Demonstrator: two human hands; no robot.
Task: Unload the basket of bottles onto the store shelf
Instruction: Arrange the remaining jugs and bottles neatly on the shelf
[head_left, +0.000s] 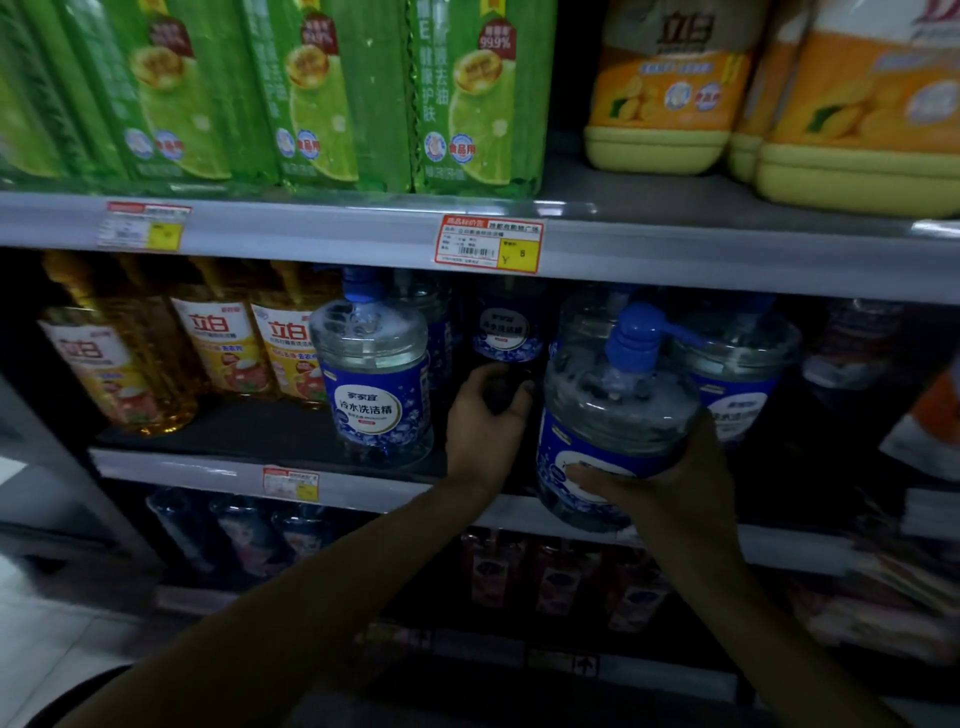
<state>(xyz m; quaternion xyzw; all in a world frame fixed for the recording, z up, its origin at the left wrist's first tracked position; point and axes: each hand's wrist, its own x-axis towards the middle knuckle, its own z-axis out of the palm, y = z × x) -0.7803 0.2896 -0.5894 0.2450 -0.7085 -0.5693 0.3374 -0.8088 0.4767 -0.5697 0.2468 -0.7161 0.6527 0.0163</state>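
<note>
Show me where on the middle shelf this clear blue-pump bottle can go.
Bare dark shelf board lies before the amber bottles, left of the standing clear blue-labelled bottle. The gap right of it is open, though the left hand grips a rear bottle there. Behind the clear pump bottle in the right hand, it is crowded.

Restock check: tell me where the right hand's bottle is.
Head view, right of centre: the right hand grips the pump-top bottle at the middle shelf edge, right of the left hand gripping a rear bottle.
</note>
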